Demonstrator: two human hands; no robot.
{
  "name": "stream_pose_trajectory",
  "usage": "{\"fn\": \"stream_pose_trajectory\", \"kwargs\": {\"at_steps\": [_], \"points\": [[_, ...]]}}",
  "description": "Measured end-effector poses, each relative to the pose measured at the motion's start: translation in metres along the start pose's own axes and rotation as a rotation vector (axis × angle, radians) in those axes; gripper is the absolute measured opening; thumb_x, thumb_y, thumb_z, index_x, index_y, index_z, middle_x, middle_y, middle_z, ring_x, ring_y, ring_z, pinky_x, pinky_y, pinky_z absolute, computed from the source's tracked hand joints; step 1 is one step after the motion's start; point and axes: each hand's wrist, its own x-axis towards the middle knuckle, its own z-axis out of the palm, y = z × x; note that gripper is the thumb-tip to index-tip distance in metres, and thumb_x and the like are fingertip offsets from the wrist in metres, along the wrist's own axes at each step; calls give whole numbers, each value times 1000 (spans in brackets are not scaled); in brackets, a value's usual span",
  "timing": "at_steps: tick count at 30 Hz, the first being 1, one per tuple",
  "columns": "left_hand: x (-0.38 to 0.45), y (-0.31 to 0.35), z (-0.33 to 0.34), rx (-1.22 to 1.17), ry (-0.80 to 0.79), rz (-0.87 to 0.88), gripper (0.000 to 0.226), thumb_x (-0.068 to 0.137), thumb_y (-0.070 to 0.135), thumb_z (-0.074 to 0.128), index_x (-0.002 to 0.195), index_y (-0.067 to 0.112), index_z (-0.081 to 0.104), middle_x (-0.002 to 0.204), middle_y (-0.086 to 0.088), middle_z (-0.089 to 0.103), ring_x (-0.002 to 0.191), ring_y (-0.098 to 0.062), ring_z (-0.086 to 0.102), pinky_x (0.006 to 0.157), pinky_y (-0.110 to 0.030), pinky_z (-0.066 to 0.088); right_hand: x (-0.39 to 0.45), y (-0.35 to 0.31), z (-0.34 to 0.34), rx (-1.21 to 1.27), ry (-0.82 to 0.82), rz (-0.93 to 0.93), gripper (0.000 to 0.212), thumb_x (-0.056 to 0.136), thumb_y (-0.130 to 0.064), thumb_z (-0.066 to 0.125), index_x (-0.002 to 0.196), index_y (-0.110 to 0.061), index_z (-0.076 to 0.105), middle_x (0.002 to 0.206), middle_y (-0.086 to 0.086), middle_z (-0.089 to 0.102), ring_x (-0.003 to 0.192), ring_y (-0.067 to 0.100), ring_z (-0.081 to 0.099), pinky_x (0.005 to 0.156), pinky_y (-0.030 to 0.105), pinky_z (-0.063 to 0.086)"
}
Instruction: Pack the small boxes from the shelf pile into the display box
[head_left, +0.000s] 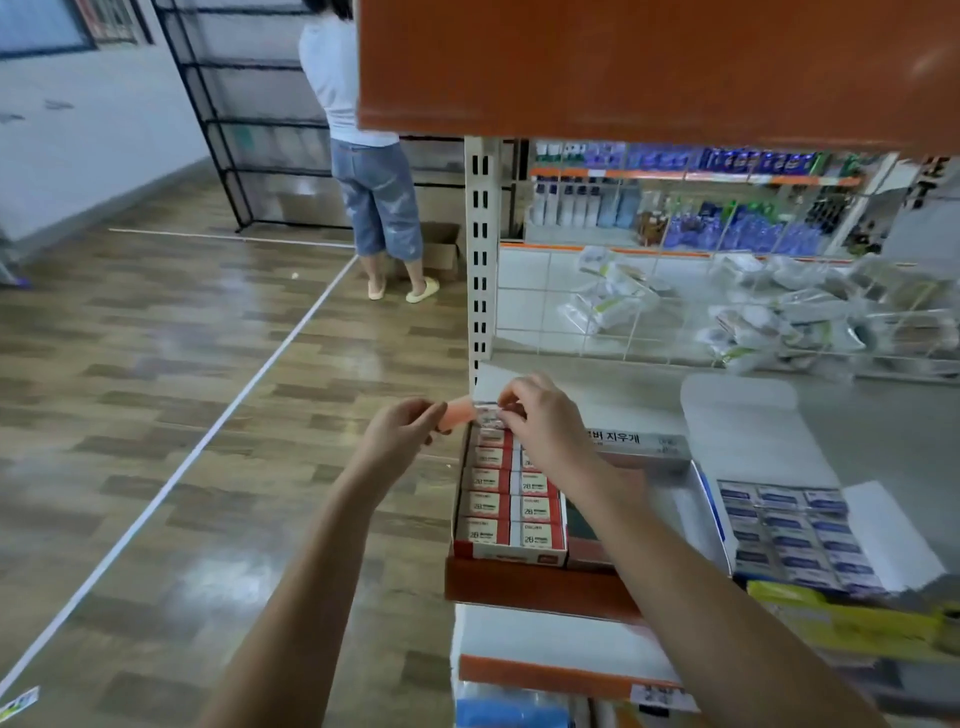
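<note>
Both hands work at the far end of the red-and-white cardboard display box (470, 548), which sits on the orange-edged metal shelf (540, 587). The right hand (545, 421) has its grip pinched on a small red-and-white box (488, 414) at the back of the rows, fingertips curled down over its top edge. The left hand (402, 431) has its fingers curled round a pale orange flap-like piece (460, 413) just beside that box; whether it is the display box's own end flap or a loose piece, the blur does not let me tell. Two columns of packed small boxes (511, 509) already fill most of the display box, labels up and touching edge to edge, so the job looks nearly finished on this layer. To seat the last one well, I judge the left hand should keep the flap pulled clear of the slot while the right hand lowers the box squarely, label up like its neighbours, and presses it flat until it is flush. Tilting it in would likely jam it against the end wall or lift the adjoining box. No loose pile shows here. Another open carton of blue-labelled boxes (795, 540) lies near, to the right on the shelf, and a person in denim shorts (379, 208) stands well apart on the wooden floor (156, 389).
</note>
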Motion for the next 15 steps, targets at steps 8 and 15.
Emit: {"fn": "stream_pose_trajectory", "kwargs": {"at_steps": [8, 15], "points": [[-6, -3, -1, -110, -5, -18, 13, 95, 23, 52, 94, 21, 65, 72, 9, 67, 58, -2, 51, 54, -15, 40, -1, -3, 6, -120, -8, -16, 13, 90, -13, 59, 97, -3, 64, 97, 6, 59, 82, 19, 59, 77, 31, 52], [-10, -3, -2, -113, -35, -20, 13, 95, 23, 51, 92, 24, 63, 75, 7, 67, 61, -4, 51, 59, -18, 40, 1, -5, 7, -326, -81, -64, 13, 92, -5, 52, 99, -5, 63, 96, 6, 57, 82, 20, 58, 76, 34, 53]]}}
